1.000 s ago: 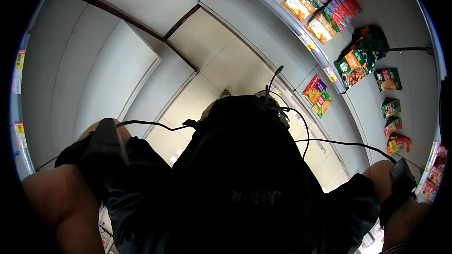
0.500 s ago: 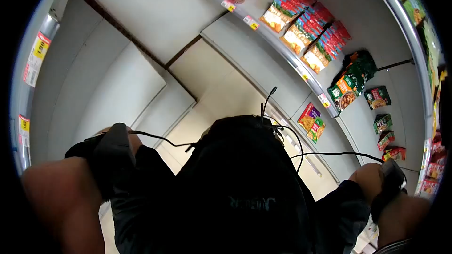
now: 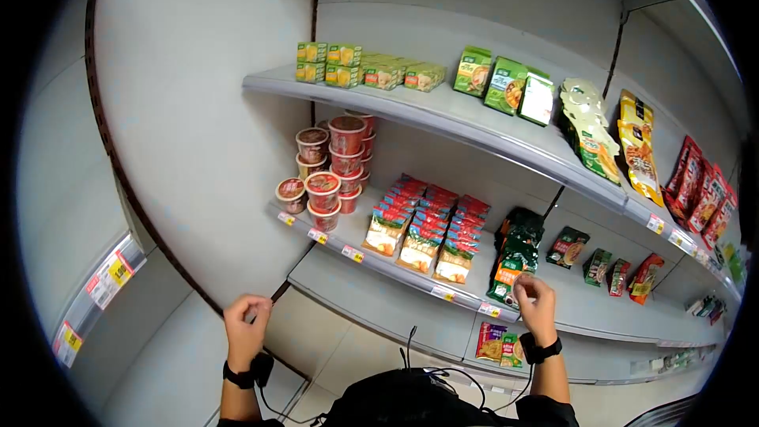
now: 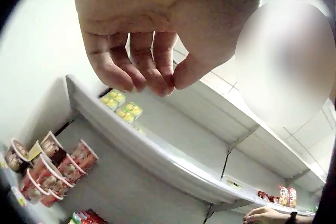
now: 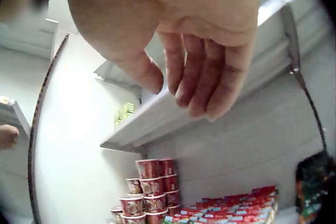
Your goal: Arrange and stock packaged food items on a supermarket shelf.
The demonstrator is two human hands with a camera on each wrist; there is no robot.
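Raised at the lower left of the head view is the left hand (image 3: 247, 324), in front of the shelf unit's side panel. It holds nothing; in the left wrist view its fingers (image 4: 149, 69) hang loosely bent, the thumb close to the fingertips. The right hand (image 3: 538, 304) is in front of dark green pouches (image 3: 518, 253) on the middle shelf, also holding nothing. The right wrist view has its fingers (image 5: 197, 79) loosely curved, apart from the thumb. Whether it touches the pouches cannot be told, but a gap seems to separate them.
The middle shelf bears stacked red tubs (image 3: 346, 138) and rows of red and white bags (image 3: 423, 241). On the upper shelf (image 3: 411, 120) are small green boxes (image 3: 343, 66), green packets (image 3: 506, 85) and yellow pouches (image 3: 639, 142). Two packets (image 3: 490, 341) lie on the low shelf. Cables run from both wrists.
The head view has tilted up from the body and floor to the shelves. Both hands, mostly hidden before behind wrists and sleeves, have come up in front of the body.
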